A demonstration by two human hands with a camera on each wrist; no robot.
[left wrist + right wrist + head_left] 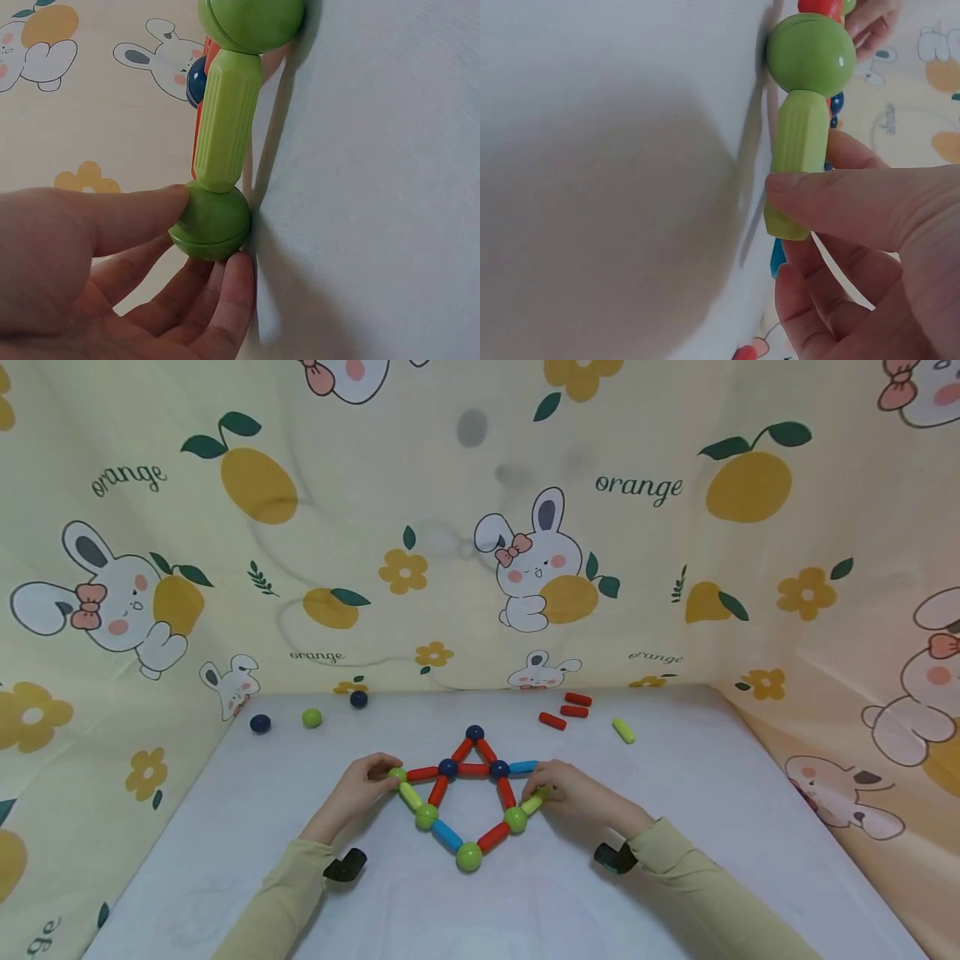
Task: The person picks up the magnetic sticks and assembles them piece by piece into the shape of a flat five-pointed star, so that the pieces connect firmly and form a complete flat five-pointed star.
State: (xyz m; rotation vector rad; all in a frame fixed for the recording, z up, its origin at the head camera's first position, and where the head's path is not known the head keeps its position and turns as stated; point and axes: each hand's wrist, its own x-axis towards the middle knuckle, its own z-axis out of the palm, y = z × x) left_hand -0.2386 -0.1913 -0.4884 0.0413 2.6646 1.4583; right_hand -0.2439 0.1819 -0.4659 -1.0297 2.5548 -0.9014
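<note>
A flat figure of joined balls and rods lies on the table, with a triangle of red rods and dark blue balls [475, 733] at its far end. My left hand [365, 789] pinches the green ball [212, 221] at the figure's left corner between thumb and fingers. From that ball a light green rod [229, 120] runs to another green ball [427, 816]. On the right side, my right hand [573, 793] pinches the free end of a light green rod [799, 142], whose other end meets a green ball [811, 56]. A blue rod [522, 767] reaches from a dark blue ball towards the right fingers.
Behind the figure on the left lie two loose dark blue balls [260, 723] and a green ball [312, 717]. Several loose red rods [574, 712] and a light green rod [623, 731] lie at the back right. A patterned cloth [442, 527] encloses the white table [225, 852].
</note>
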